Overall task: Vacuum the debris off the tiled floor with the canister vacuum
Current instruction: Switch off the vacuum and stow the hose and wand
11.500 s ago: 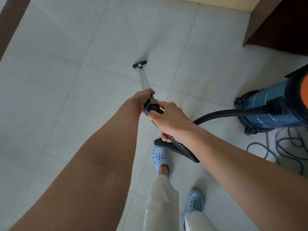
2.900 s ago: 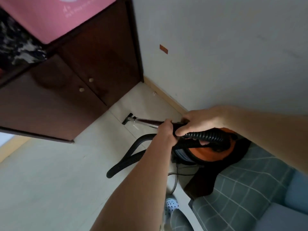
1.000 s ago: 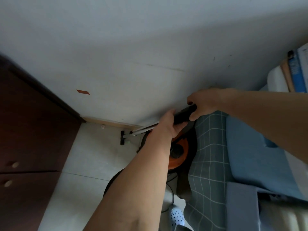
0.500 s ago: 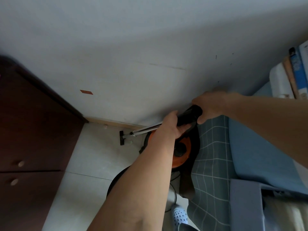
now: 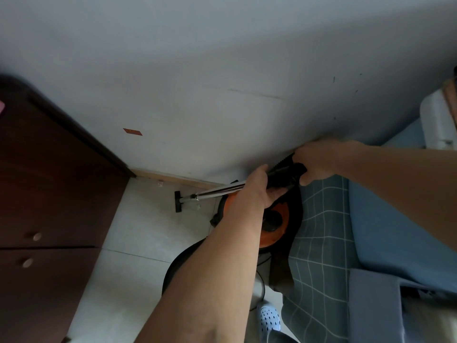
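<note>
Head view, both hands (image 5: 256,188) gripping wand (image 5: 217,191), nozzle (image 5: 177,201) on tiles

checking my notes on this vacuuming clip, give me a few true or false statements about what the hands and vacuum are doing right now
1. Both hands grip the vacuum wand. True: the left hand holds near the metal wand, the right hand holds the black handle end.
2. The floor nozzle is under the bed. False: it sits on open tile near the baseboard.
3. The orange canister stands beside the checked bedding. True.
4. The dark cabinet is to the right of the nozzle. False: it is to the left.
</note>
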